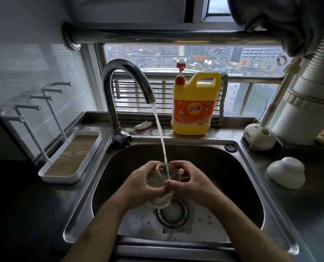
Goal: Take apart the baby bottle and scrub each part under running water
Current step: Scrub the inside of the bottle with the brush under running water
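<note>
Left hand [144, 183]: grip curled round clear bottle [157, 178], mouth up, tap stream [162, 140] running in. Right hand [193, 184] alongside: grip curled round white-tipped stick [180, 172], thumb against bottle.

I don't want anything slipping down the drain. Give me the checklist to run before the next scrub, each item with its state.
1. Tap running: ok, the stream falls into the bottle's mouth.
2. Bottle grip: ok, the left hand is curled round it.
3. Tool: the right hand holds a white stick; whether it is a brush, cannot tell.
4. Bottle over the sink: ok.
5. Drain covered by a strainer: cannot tell.
6. Soap jug upright on the ledge behind the sink: ok.
</note>
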